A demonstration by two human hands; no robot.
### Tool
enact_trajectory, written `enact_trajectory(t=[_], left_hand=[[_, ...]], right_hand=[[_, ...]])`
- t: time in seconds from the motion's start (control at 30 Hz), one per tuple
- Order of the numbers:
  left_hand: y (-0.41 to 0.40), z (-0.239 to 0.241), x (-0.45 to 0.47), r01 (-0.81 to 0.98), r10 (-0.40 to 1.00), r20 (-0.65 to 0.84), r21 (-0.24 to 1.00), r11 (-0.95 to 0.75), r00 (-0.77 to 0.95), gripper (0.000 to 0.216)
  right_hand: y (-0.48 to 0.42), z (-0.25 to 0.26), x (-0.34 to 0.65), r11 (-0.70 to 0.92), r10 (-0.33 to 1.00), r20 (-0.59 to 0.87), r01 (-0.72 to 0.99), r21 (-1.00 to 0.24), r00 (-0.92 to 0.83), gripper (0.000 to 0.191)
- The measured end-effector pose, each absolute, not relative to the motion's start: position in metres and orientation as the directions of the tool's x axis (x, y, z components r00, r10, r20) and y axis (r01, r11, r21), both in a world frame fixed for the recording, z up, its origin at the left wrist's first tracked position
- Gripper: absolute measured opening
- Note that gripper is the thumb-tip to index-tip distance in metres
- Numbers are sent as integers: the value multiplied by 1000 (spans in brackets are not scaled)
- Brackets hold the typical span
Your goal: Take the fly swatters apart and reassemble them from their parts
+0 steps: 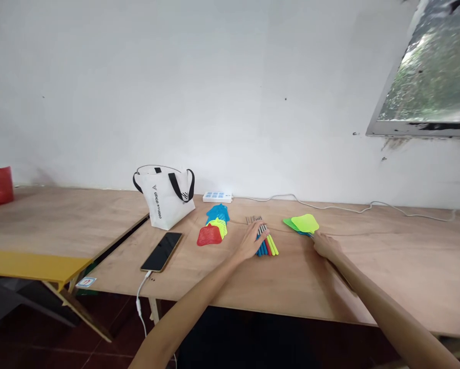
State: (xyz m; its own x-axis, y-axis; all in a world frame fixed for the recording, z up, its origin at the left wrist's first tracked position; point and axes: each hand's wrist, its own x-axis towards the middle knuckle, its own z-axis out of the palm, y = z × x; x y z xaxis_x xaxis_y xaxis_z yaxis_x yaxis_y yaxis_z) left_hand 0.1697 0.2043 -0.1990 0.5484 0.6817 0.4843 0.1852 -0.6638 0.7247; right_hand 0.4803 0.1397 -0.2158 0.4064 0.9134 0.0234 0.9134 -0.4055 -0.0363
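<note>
My left hand [251, 241] lies over a row of fly swatter handles [266, 247] with blue, red and yellow grips. Its fingers and thumb are stretched apart across the thin metal rods, which poke out beyond the hand. My right hand [326, 246] is closed round the shafts of several fly swatters, whose yellow, green and blue heads [305, 223] lie overlapped, fanned to the left. The grips under that hand are mostly hidden. Left of my left hand, loose swatter heads lie overlapping: blue [217, 211], yellow [223, 228] and red [209, 236].
A black phone [162, 251] on a white charging cable [138, 300] lies at the left. Behind it stands a white bag [166, 202] with black handles. A power strip [217, 197] sits by the wall, its cord [330, 207] running right. A gap separates a second table [61, 220].
</note>
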Motion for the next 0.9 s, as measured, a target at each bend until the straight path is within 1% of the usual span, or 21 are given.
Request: enact_trajectory(t=[0.07,0.13,0.2,0.23,0.27,0.3,0.33,0.37,0.43,0.5,0.53,0.6,0.7,0.8,0.9], left_hand=[[201,-196,170,120,704,454,789,-602,546,46],[198,-190,169,24,772,399,882,-471,496,52],[197,-179,166,-109,854,278,960,-256,441,58],[196,-172,163,-185,874,192,976,-119,446,63],[195,-164,159,-254,858,108,967,27,503,67],[194,-156,155,-318,799,58,932,171,599,72],[191,-148,150,-358,709,40,882,306,704,75],[187,-141,146,-375,613,53,831,411,788,78],[176,-130,137,-384,458,117,741,551,881,81],[160,-125,132,-398,382,183,677,619,906,81],[152,-125,129,-414,373,211,657,630,903,80],[135,-126,126,-459,400,248,644,612,882,74],[114,-129,123,-503,469,246,652,567,848,60],[101,-129,120,-494,473,222,637,592,852,63],[91,-131,115,-475,447,214,612,632,869,66]], right_hand=[[138,-209,470,-348,935,52,936,-58,351,23],[135,-199,460,-275,955,92,958,-85,283,22],[132,-187,447,-195,968,136,974,-113,209,23],[129,-180,440,-146,973,161,981,-129,166,23],[126,-174,431,-90,975,190,985,-147,117,24],[121,-168,422,-24,973,222,986,-165,61,25],[116,-163,413,70,963,269,980,-185,-18,26],[111,-159,403,156,946,312,970,-188,-92,27],[100,-152,386,287,905,365,947,-143,-219,29],[90,-148,373,373,871,388,919,-125,-301,38],[86,-147,369,408,857,397,903,-133,-329,41],[80,-146,365,471,832,412,866,-169,-372,42],[75,-150,366,544,803,409,813,-207,-433,39],[70,-159,367,596,776,410,771,-225,-480,43],[62,-171,361,588,781,422,770,-246,-461,44]])
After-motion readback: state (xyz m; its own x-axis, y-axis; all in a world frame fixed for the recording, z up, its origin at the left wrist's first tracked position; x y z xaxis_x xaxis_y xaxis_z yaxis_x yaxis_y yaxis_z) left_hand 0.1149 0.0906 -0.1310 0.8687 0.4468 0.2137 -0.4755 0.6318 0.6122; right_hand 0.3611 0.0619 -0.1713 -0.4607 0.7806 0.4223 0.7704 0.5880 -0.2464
